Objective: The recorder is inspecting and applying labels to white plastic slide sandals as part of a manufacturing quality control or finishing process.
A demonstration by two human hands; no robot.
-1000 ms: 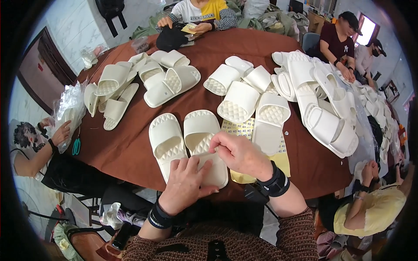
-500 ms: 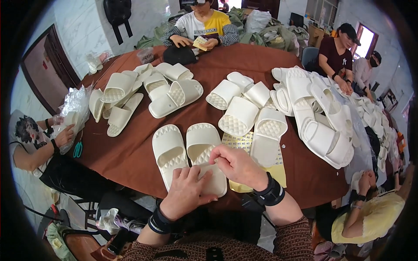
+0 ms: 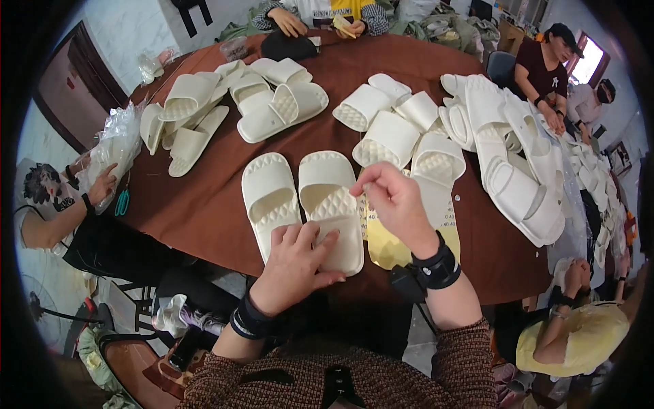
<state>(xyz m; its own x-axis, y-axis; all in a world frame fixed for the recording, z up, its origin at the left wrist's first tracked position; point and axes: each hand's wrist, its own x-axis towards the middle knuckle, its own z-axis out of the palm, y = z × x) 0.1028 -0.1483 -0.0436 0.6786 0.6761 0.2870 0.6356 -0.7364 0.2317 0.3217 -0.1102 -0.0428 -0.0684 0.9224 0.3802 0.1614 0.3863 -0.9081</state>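
Right hand [image 3: 396,203] drawn rightward to slipper [image 3: 327,174] edge | fingers narrow, contents unclear | insole [image 3: 349,247] bared more, touched by left hand [image 3: 291,264], fingers spread

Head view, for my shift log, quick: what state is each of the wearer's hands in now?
Left hand: open, resting on the pair's right-side white slipper.
Right hand: fingers curled; whether closed on anything cannot be told.

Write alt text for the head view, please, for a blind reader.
A person's left hand rests across two white slippers on a brown-covered table; their right hand hovers by a yellow label sheet. More slippers lie beyond; other people surround the table.
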